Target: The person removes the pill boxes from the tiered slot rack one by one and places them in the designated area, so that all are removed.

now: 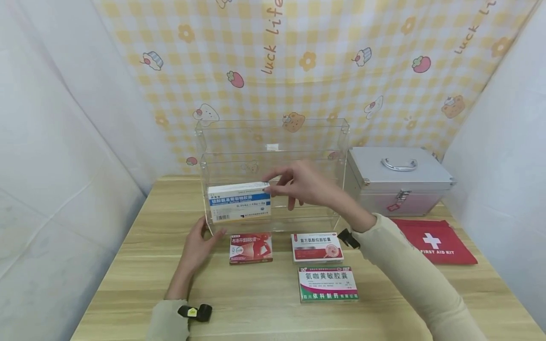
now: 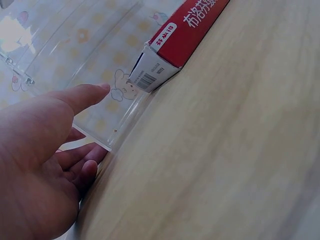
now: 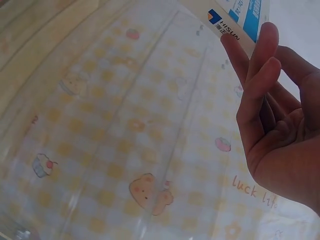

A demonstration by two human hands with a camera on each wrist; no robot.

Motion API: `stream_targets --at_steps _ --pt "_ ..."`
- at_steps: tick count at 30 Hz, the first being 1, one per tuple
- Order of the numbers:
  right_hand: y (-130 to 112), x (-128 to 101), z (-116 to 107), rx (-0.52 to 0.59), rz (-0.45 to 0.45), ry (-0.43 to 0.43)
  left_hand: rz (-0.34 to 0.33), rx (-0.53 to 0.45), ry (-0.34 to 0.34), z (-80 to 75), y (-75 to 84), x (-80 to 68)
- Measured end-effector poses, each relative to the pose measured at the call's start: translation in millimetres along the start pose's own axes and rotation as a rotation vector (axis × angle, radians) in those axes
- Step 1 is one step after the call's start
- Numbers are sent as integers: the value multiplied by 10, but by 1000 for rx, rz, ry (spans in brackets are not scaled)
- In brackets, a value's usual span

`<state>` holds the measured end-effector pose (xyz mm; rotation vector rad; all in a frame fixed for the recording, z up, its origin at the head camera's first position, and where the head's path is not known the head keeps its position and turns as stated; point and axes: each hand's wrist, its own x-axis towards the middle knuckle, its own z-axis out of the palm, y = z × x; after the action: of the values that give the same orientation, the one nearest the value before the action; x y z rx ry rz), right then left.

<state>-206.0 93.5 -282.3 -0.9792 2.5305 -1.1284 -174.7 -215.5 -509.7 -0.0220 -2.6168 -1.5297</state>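
My right hand (image 1: pixel 303 182) pinches a white and blue medicine box (image 1: pixel 240 202) by its upper right end. The box is at the left front of a clear acrylic display rack (image 1: pixel 273 154), its printed face toward me. In the right wrist view, thumb and fingertips hold the end of the same box (image 3: pixel 227 22), with the other fingers bent below. My left hand (image 1: pixel 199 244) holds the rack's lower left corner. In the left wrist view, its thumb stretches along the front while the other fingers bend around the panel edge (image 2: pixel 92 137). A red capsule box (image 1: pixel 250 248) lies just right of it.
On the wooden table (image 1: pixel 239 312), a red and white box (image 1: pixel 317 247) and a green and white box (image 1: pixel 328 284) lie before the rack. Right of it stands a silver case (image 1: pixel 398 182) with a handle; a red first aid pouch (image 1: pixel 435 241) lies in front.
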Motion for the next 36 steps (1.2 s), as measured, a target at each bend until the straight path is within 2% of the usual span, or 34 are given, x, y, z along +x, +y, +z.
stream_targets --at_steps 14,26,30,36 --pt "189 -189 218 106 51 -88 -11 -11 -13 -12 -10 14" --pt "351 -303 461 76 49 -163 -26 3 -15 -22 1 13" --pt "420 -316 532 83 26 -175 -10 -1 -3 -11 4 12" --pt "502 -366 620 66 41 -183 27 -5 15 1 7 -3"
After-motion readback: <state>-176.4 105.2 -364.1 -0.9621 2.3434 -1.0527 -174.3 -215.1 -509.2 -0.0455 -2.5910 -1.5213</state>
